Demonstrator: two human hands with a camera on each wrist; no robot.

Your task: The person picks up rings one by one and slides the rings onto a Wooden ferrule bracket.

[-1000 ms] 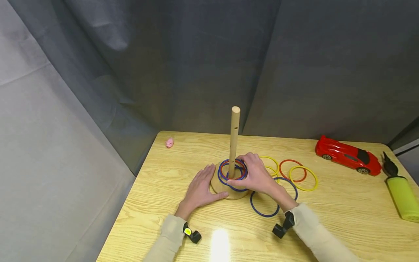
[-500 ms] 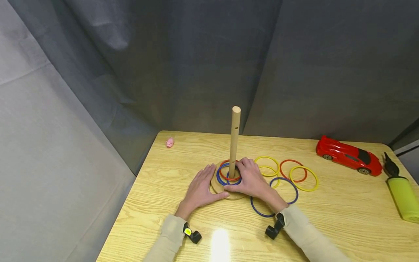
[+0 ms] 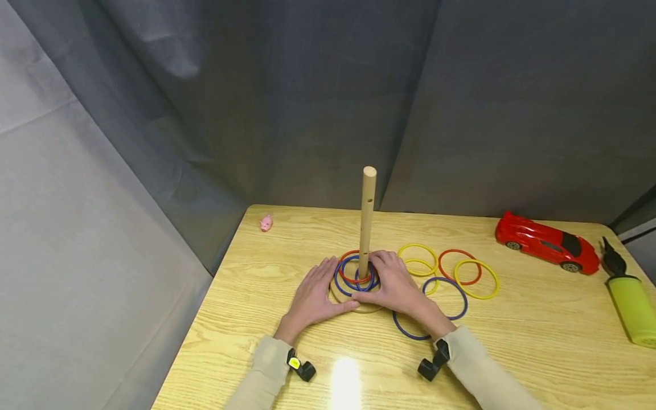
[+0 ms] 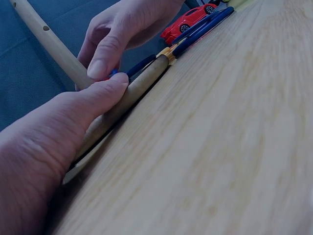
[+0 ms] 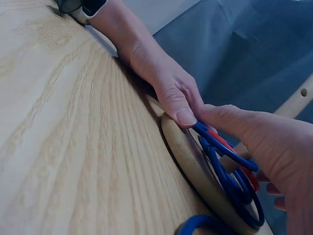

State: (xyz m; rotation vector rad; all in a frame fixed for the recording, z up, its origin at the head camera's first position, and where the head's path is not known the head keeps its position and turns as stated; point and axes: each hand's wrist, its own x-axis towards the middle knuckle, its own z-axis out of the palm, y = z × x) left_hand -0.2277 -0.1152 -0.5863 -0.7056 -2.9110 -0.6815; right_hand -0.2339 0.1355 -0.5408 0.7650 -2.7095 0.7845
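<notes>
A wooden peg (image 3: 367, 222) stands upright on a round wooden base (image 5: 188, 159). My left hand (image 3: 315, 293) holds the left side of that base, its thumb along the front edge in the left wrist view. Around the foot of the peg lie several blue rings (image 5: 230, 152) and a red ring (image 3: 348, 251), overlapping one another unevenly. My right hand (image 3: 392, 285) holds these rings from the right, thumb in front and fingers behind. Both thumbs nearly meet at the front. Part of the rings is hidden under the right hand.
Right of the base lie loose yellow rings (image 3: 497, 283), a red ring (image 3: 458, 250) and blue rings (image 3: 466, 302), some overlapping. Farther right are a red toy car (image 3: 545, 244) and a green hand pump (image 3: 631, 310). A small pink pig (image 3: 266, 222) sits at the back left.
My right hand has come down and left toward the left hand. The red and blue rings have shifted left around the peg. The left hand has stayed in place.
</notes>
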